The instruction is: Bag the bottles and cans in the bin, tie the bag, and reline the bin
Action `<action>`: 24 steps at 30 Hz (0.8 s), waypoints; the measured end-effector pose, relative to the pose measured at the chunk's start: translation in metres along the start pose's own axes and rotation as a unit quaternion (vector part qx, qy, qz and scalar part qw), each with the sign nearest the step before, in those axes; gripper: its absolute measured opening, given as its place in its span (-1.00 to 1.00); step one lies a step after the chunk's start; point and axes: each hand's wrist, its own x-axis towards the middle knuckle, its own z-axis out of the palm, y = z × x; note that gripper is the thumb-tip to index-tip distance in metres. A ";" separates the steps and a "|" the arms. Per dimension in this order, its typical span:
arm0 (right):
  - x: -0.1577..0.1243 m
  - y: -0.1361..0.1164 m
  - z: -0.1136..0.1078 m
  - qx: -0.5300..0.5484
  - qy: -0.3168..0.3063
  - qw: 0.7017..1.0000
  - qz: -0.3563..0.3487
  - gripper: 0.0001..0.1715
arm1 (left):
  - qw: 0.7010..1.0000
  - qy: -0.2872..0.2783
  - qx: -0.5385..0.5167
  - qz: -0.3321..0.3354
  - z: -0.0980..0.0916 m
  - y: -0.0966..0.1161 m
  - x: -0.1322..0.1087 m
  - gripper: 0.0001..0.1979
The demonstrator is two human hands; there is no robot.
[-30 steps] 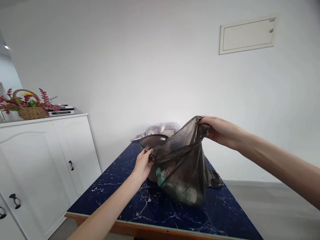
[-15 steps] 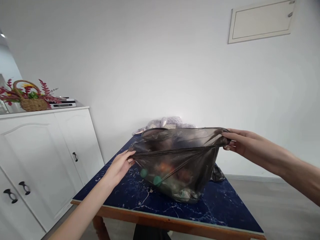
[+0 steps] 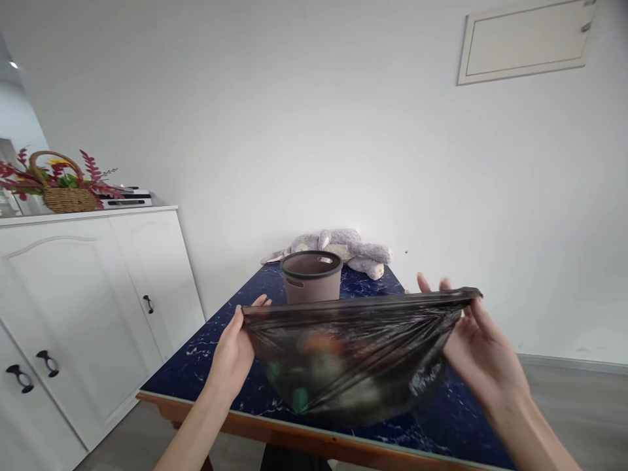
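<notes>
Between my hands a thin, see-through black garbage bag [image 3: 353,353] is stretched taut along its top edge. Blurred orange, green and pale items show through its plastic. My left hand [image 3: 237,347] pinches the bag's left corner between thumb and fingers. At the right corner, my right hand [image 3: 473,340] grips the edge with the thumb on top, its other fingers behind the plastic. Just beyond the bag stands a brownish trash can [image 3: 314,282] with a dark rim and a handle slot; its lower part is hidden by the bag.
A grey plush toy [image 3: 343,247] lies against the wall at the far end of the blue marbled table [image 3: 206,353]. To the left, a white cabinet [image 3: 93,288] carries a wicker basket [image 3: 70,199] of artificial flowers. A wall panel [image 3: 527,46] is at upper right.
Both hands have drawn the bag nearer and its top edge now lies straight and level. My right hand has lowered and turned. The trash can and plush toy show more fully behind.
</notes>
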 end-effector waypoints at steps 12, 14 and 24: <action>-0.022 0.051 0.026 -0.258 -0.138 0.956 0.030 -0.54 | 0.857 -0.300 0.377 0.182 0.021 -0.033 -0.035 -0.56; -0.028 0.053 0.038 -0.340 -0.189 0.921 0.016 -0.56 | 0.697 -0.385 0.559 0.234 0.027 -0.042 -0.040 -0.47; -0.050 0.053 0.034 -0.431 -0.160 0.887 0.047 -0.50 | 0.560 -0.408 0.687 0.219 0.024 -0.075 -0.008 -0.71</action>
